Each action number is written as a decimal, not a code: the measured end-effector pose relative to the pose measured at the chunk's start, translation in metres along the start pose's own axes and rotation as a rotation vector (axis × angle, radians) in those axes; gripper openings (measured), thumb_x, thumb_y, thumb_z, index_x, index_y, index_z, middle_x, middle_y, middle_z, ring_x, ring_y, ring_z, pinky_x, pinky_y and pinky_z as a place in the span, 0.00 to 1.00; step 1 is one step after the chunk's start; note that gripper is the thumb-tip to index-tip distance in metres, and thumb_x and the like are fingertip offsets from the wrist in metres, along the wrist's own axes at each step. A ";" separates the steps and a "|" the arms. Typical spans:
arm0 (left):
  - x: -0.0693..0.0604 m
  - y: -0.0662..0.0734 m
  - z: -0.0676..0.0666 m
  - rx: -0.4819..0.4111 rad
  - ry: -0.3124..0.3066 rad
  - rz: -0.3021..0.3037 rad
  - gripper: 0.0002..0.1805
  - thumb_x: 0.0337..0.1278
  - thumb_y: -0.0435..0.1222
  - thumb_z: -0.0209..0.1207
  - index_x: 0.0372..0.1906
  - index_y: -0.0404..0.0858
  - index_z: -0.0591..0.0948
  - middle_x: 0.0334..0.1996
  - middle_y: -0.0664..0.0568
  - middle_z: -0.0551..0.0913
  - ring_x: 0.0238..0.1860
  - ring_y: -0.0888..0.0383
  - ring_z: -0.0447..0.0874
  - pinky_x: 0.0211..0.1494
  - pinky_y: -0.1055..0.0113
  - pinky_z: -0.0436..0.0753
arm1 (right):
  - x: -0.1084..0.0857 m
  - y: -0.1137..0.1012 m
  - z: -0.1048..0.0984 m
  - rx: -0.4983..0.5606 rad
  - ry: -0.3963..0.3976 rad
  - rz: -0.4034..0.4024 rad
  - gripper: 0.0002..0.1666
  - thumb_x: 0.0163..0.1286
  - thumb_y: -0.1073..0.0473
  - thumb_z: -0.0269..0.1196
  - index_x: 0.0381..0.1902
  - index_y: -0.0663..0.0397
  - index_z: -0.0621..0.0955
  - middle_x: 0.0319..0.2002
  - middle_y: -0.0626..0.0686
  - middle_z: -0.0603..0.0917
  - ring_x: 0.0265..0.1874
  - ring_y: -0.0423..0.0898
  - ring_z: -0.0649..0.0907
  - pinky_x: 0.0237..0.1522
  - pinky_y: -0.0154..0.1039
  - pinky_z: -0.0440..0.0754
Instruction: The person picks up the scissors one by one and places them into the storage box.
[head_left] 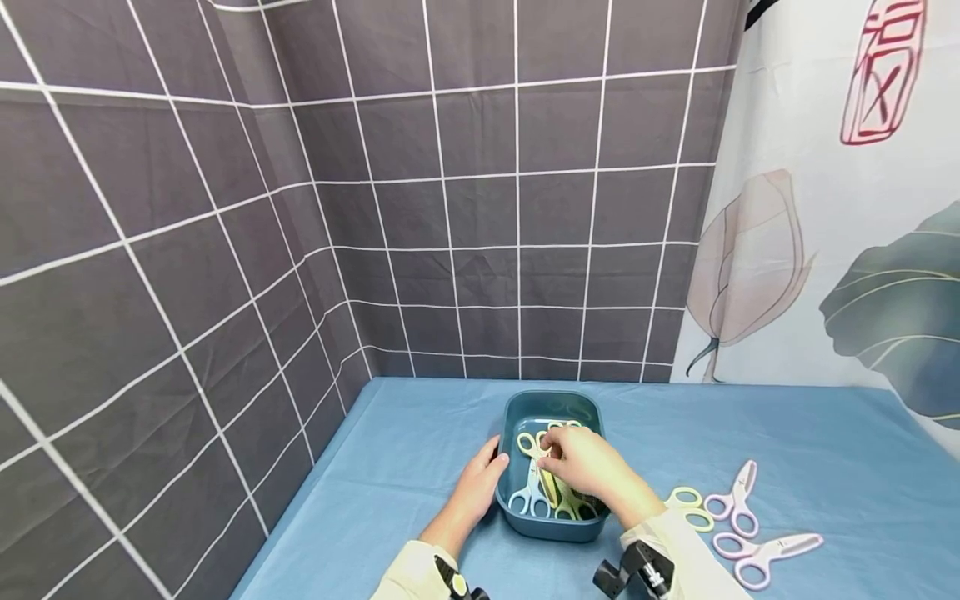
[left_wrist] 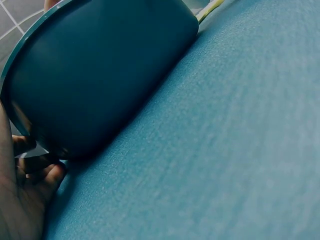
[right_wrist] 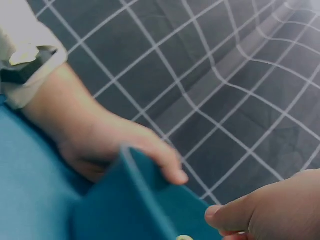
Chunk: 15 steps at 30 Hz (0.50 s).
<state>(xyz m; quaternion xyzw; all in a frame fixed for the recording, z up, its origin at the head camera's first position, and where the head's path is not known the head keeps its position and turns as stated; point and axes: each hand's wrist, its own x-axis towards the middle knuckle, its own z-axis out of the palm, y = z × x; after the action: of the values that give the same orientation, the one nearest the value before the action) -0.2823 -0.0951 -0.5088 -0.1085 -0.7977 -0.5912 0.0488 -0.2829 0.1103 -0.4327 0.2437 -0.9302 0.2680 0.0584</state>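
Note:
A dark teal bin (head_left: pixel 551 528) holds several scissors with yellow and light blue handles. My left hand (head_left: pixel 477 490) grips its left wall; the right wrist view shows the left thumb over the rim, with the other fingers outside. In the left wrist view the fingers touch the outside of the bin (left_wrist: pixel 100 75). Inside the bin, my right hand (head_left: pixel 592 467) pinches at the handle of yellow scissors (head_left: pixel 527 443) with bent fingers; the fingertips partly cover it. Light blue scissors (head_left: pixel 529 497) lie just below, handles toward me.
Right of the bin, on the blue cloth (head_left: pixel 847 467), lie yellow-handled scissors (head_left: pixel 699 518), partly behind the right sleeve, and two pairs with pink-purple handles, one upper (head_left: pixel 737 502) and one lower (head_left: pixel 767 553). Grey gridded cloth (head_left: pixel 480 208) hangs behind and at left.

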 end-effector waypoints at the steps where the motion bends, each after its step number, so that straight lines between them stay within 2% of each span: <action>1: 0.000 0.000 0.000 0.002 0.000 -0.002 0.27 0.74 0.38 0.50 0.71 0.31 0.70 0.68 0.36 0.73 0.71 0.38 0.66 0.73 0.42 0.63 | 0.000 0.002 -0.003 0.003 0.008 -0.003 0.09 0.65 0.59 0.71 0.40 0.56 0.86 0.25 0.41 0.79 0.24 0.37 0.75 0.29 0.37 0.76; 9: -0.001 -0.002 0.000 0.027 0.009 -0.005 0.27 0.73 0.39 0.50 0.71 0.31 0.71 0.68 0.36 0.73 0.71 0.37 0.66 0.73 0.41 0.63 | -0.004 0.024 -0.027 0.029 0.049 0.056 0.08 0.67 0.59 0.69 0.41 0.56 0.84 0.26 0.43 0.79 0.23 0.39 0.74 0.28 0.38 0.75; 15: -0.002 -0.002 0.000 0.020 0.010 -0.014 0.27 0.73 0.39 0.51 0.71 0.31 0.71 0.68 0.36 0.73 0.71 0.37 0.66 0.73 0.41 0.63 | -0.012 0.044 -0.045 0.027 0.027 0.086 0.07 0.66 0.60 0.69 0.39 0.56 0.84 0.28 0.45 0.79 0.26 0.41 0.76 0.31 0.41 0.76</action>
<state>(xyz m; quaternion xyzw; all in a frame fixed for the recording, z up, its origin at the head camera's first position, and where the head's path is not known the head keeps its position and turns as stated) -0.2804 -0.0960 -0.5110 -0.0997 -0.8039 -0.5842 0.0497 -0.2950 0.1715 -0.4184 0.2004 -0.9353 0.2862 0.0561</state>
